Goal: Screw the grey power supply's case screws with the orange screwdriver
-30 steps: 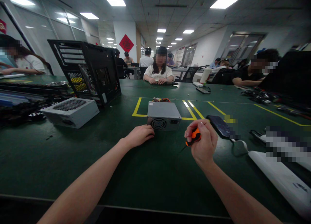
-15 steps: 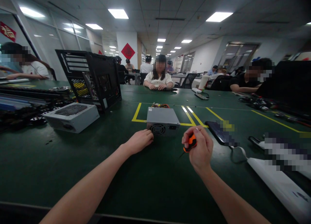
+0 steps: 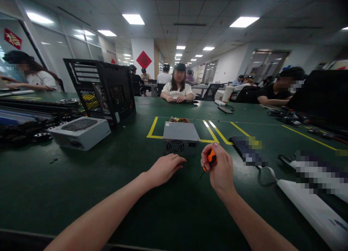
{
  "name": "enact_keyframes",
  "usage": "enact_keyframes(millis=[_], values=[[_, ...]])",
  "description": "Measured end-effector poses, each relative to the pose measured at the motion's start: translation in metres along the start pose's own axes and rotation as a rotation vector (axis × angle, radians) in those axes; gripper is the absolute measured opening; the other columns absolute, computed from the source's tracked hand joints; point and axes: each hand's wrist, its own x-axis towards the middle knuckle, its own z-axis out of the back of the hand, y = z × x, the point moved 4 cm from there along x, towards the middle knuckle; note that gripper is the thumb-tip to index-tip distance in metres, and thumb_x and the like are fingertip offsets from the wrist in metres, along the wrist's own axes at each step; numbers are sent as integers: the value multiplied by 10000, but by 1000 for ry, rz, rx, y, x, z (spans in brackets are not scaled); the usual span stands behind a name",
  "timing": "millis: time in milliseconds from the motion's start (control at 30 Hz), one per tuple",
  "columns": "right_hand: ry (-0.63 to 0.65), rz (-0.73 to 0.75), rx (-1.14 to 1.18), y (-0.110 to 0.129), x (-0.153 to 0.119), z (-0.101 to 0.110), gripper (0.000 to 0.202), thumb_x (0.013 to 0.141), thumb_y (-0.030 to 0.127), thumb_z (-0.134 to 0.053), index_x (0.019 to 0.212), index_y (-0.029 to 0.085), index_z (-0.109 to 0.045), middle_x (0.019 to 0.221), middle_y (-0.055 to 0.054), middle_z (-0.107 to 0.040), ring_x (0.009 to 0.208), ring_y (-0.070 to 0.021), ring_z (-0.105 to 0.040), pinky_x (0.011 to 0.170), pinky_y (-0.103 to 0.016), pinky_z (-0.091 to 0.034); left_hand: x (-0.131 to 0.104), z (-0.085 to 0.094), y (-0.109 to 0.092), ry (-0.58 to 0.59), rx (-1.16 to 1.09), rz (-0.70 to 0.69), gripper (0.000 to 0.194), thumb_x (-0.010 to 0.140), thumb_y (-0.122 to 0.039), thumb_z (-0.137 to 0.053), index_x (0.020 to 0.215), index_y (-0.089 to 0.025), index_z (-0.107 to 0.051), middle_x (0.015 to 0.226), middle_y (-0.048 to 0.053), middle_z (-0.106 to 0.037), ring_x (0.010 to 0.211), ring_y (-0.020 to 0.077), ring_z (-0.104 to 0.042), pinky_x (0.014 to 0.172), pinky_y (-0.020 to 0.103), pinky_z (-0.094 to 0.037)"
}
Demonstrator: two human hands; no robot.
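A grey power supply unit [image 3: 181, 133] stands on the green table [image 3: 163, 214], its round fan grille and socket facing me and coloured wires behind it. My left hand [image 3: 166, 168] is just in front of its near face, palm down, fingers stretched to the right with nothing visible in them. To the right of the unit, my right hand [image 3: 219, 165] is wrapped round an orange and black screwdriver [image 3: 210, 159], whose thin shaft points down to the left.
At the left are a second power supply [image 3: 81, 133], a black computer case [image 3: 104, 91] and piled parts. A phone [image 3: 247, 151] and a white cabled device [image 3: 312, 211] lie at the right. A person [image 3: 178, 87] sits across the table.
My left hand has moved right and slightly nearer to me, away from the unit's left corner, with its fingers more extended. My right hand, with the screwdriver, has shifted slightly left.
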Motion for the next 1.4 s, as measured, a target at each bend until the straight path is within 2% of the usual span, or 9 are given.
enact_keyframes(millis=[100,267,500,767,1000,1167,1300,1400], values=[[-6,29,22,4,-2,0,321,836,416,-471,638,169,-530,471,56,-468,361,-46,-377,369,-178,-308,-1,-6,0,13,-61,17,251,905,-227,-421,1128,-198,-530,1004,39,-593,911,157,-556,772,268,-449],[-13,108,134,17,-7,-2,327,842,385,-451,607,170,-525,464,47,-471,363,-50,-376,373,-187,-311,-1,-17,2,19,-237,61,166,872,-214,-489,998,-201,-595,974,10,-611,872,132,-571,755,231,-437],[104,156,257,30,-16,-9,330,853,368,-412,607,177,-523,439,42,-439,372,-61,-373,367,-192,-269,2,-26,-5,37,-339,125,105,820,-246,-570,905,-190,-600,852,-8,-603,748,119,-546,646,208,-408],[177,98,222,18,-22,-16,345,862,387,-427,606,178,-524,464,38,-437,407,-77,-393,388,-207,-295,3,-27,-11,29,-324,73,94,821,-255,-576,874,-178,-589,817,-10,-583,744,111,-529,646,200,-395],[177,169,238,22,-25,-15,339,868,376,-420,617,180,-537,473,31,-443,422,-86,-398,412,-223,-313,1,-25,-16,41,-211,-9,97,839,-258,-553,895,-182,-575,841,1,-582,780,124,-532,675,215,-405],[234,172,235,19,-28,-18,331,880,359,-407,637,180,-544,492,29,-452,427,-83,-399,416,-222,-301,0,-25,-21,82,-141,-53,139,860,-289,-516,926,-183,-577,888,22,-584,830,146,-533,716,242,-415],[269,149,172,14,-31,-21,330,885,368,-403,646,178,-528,508,31,-437,450,-85,-406,416,-214,-294,0,-26,-23,91,-97,-82,159,876,-300,-488,955,-193,-575,938,27,-583,861,151,-527,731,247,-417],[306,151,100,12,-33,-24,329,892,368,-394,652,176,-513,530,32,-432,456,-80,-386,413,-208,-285,0,-26,-23,85,-38,-99,160,885,-307,-466,900,-188,-571,921,27,-586,830,153,-525,695,248,-415]])
